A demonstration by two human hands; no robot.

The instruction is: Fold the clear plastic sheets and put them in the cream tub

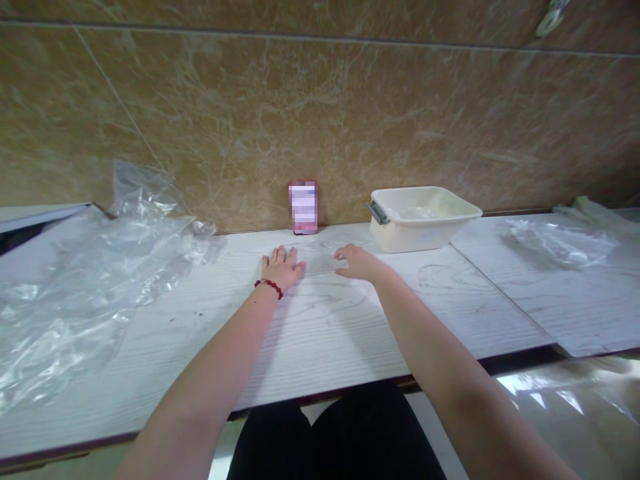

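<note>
Head camera, looking down and forward along my two bare forearms. My left hand (283,267) lies palm down on the white wood-grain desk (320,333), toward its far edge and near the middle. Its fingers are spread flat and hold nothing. A red bead bracelet (270,287) circles that wrist. My right hand (357,262) lies just beside it, a little apart, also palm down. Its fingers are loosely stretched out on the surface and grip nothing.

Nearest to both hands is a small pink-and-white object (303,207), blurred beyond reading. It stands upright at the desk's far edge, against the brown marbled wall (300,107), just beyond the gap between my hands.

To the right of it, at the same far edge, sits a cream plastic basin (425,230) with a grey handle, close to my right hand but not touching it. Crumpled clear plastic sheeting (90,273) covers the desk's left end. A smaller clear plastic piece (555,241) lies toward the far right corner.
</note>
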